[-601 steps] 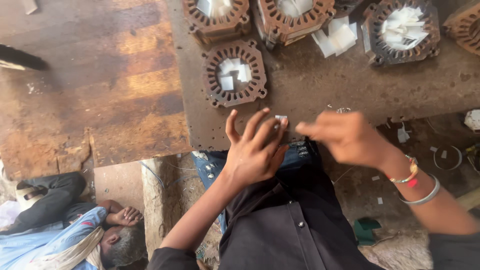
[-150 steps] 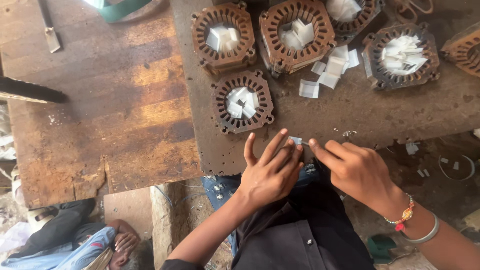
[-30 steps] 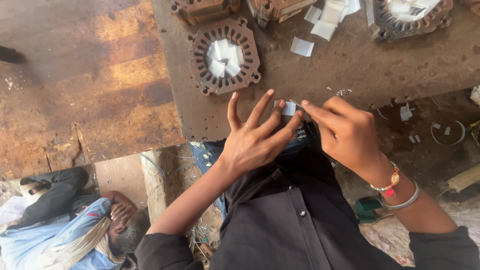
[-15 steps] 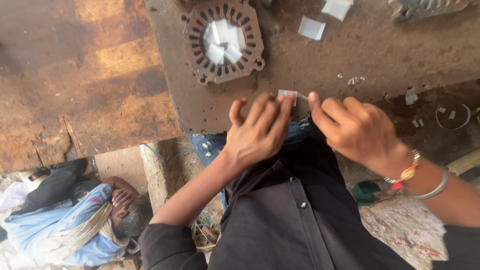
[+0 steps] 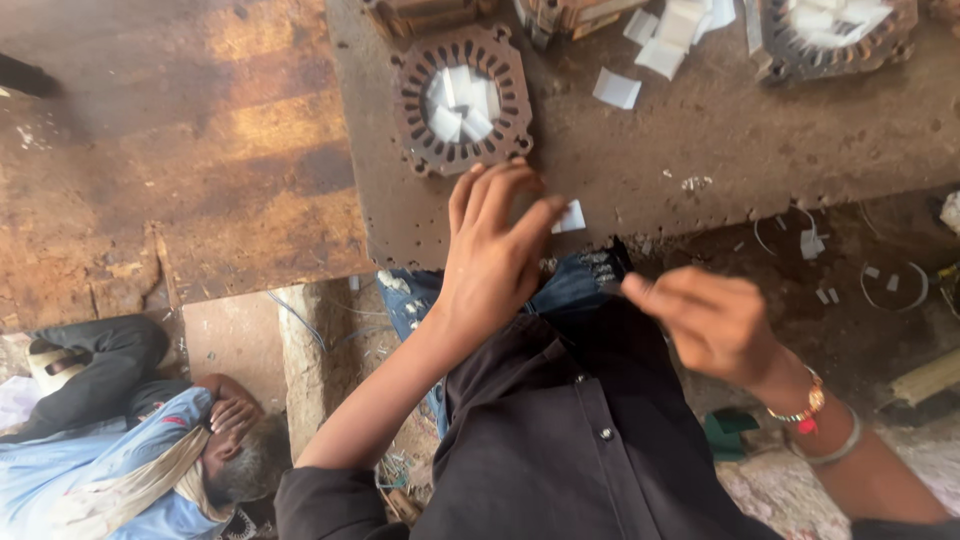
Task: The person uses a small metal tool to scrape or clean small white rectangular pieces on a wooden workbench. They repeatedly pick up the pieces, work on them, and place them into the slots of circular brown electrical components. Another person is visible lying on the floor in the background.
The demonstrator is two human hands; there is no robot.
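Observation:
My left hand [image 5: 497, 245] is raised at the near edge of a rusty metal table [image 5: 700, 150], its fingertips pinching a small white paper slip [image 5: 572, 217]. Just beyond its fingers sits a round, slotted motor stator core [image 5: 462, 100] with several white paper slips lying in its middle. My right hand [image 5: 712, 322] is lower and to the right, over my dark shirt, fingers loosely curled, holding nothing that I can see. It wears a bangle and a beaded bracelet at the wrist.
More stator cores [image 5: 835, 35] and loose white slips [image 5: 616, 88] lie at the table's far edge. A worn wooden board [image 5: 170, 150] adjoins on the left. A person in light blue [image 5: 120, 450] lies on the floor at lower left. Paper scraps and wire litter the ground at right.
My right hand has pulled away from the left, down and to the right. The white slip stays in my left fingertips, which have lifted toward the stator core.

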